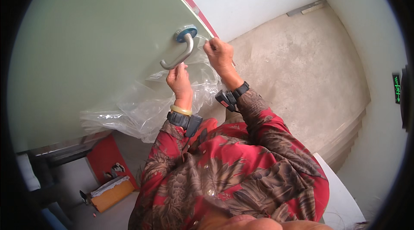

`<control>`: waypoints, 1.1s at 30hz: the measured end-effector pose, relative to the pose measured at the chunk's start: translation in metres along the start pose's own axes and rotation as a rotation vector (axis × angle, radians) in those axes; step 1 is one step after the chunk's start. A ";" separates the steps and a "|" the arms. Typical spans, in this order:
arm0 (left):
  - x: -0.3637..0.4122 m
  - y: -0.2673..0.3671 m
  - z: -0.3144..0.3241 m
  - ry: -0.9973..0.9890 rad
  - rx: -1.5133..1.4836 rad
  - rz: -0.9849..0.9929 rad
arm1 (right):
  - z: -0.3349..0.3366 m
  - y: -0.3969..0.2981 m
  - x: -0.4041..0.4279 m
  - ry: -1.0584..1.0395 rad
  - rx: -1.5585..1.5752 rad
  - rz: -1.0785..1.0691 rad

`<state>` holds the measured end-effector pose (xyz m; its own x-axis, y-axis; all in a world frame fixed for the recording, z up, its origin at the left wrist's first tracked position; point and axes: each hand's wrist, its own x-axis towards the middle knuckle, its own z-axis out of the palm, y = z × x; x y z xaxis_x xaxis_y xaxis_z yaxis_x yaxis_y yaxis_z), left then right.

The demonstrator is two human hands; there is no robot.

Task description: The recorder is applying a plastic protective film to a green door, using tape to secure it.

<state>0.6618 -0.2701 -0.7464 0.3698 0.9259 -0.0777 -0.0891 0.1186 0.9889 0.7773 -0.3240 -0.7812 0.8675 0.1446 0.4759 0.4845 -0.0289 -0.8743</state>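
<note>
A metal lever handle [184, 53] with a blue round base [188, 32] is fixed on a pale green door [84, 52]. Clear plastic film [139, 110] hangs crumpled below the handle and reaches up beside its base. Just under the lever, my left hand [179, 81] has its fingertips pinched together; the film lies behind it, and whether it grips any is unclear. My right hand [220, 53] is closed in a fist on a stretched strand of the film, right of the handle at the door's edge.
White walls [245, 0] meet a concrete floor [297, 58] at the right, with steps [346, 139] going down. A lit green sign [396, 88] is on the right wall. At lower left, an orange box [113, 194] stands by a red panel [110, 155].
</note>
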 end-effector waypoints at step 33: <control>0.025 -0.057 0.021 -0.391 -0.148 -0.649 | -0.092 0.065 -0.014 -0.370 0.070 0.392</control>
<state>0.6955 -0.2609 -0.8016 0.6877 0.4637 -0.5586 0.1442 0.6669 0.7311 0.8069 -0.4192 -0.8360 0.8781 0.4748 0.0585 0.1125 -0.0861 -0.9899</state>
